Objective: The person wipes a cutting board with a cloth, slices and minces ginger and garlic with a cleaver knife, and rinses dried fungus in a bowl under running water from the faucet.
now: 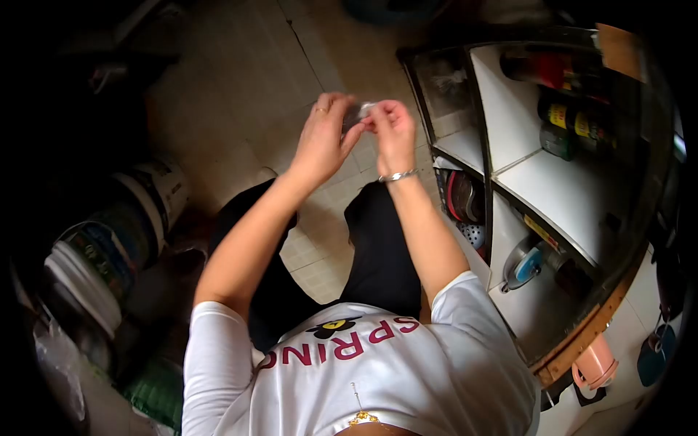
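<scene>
Out over the floor and past my knees, my left hand [325,142] and my right hand [393,134] are close together. Between their fingers is a small see-through piece, perhaps plastic [354,114], partly hidden and blurred. The fingers of my left hand curl round its near side. With thumb and fingertips, my right hand pinches its whitish end. A ring shows on my left hand, and a silver bracelet [398,176] is on my right wrist.
A shelf unit [488,131] stands at the right, holding dark bottles [574,120] and a pot lid [525,265]. Stacked buckets [134,207] are at the left. A pink mug [598,361] is at the lower right. The tiled floor [240,94] lies ahead.
</scene>
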Action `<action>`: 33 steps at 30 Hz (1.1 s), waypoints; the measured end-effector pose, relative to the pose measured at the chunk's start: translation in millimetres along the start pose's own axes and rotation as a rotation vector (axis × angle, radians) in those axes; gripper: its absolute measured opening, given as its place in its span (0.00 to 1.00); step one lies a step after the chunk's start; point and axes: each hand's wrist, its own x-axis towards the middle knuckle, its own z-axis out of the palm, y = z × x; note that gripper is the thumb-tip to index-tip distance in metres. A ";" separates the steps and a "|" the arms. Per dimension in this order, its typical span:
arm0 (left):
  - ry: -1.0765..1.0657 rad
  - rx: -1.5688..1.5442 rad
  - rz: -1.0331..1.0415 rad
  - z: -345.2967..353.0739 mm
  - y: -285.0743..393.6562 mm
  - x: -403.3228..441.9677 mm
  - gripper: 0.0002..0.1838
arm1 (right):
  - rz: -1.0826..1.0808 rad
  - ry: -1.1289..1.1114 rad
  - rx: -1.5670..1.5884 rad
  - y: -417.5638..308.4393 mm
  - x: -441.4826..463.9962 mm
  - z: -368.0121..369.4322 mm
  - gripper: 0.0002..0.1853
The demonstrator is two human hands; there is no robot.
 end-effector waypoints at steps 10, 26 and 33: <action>-0.120 -0.474 -0.356 -60.4 -41.5 14.1 0.19 | -0.024 0.632 -0.073 153.7 204.8 -306.2 0.09; -0.158 -0.386 -0.328 -58.7 -28.8 14.4 0.13 | 0.003 0.786 0.211 222.4 342.8 -374.4 0.12; -0.207 -0.283 -0.246 -49.0 -65.7 23.5 0.16 | 0.300 0.892 -0.102 236.3 343.6 -429.4 0.09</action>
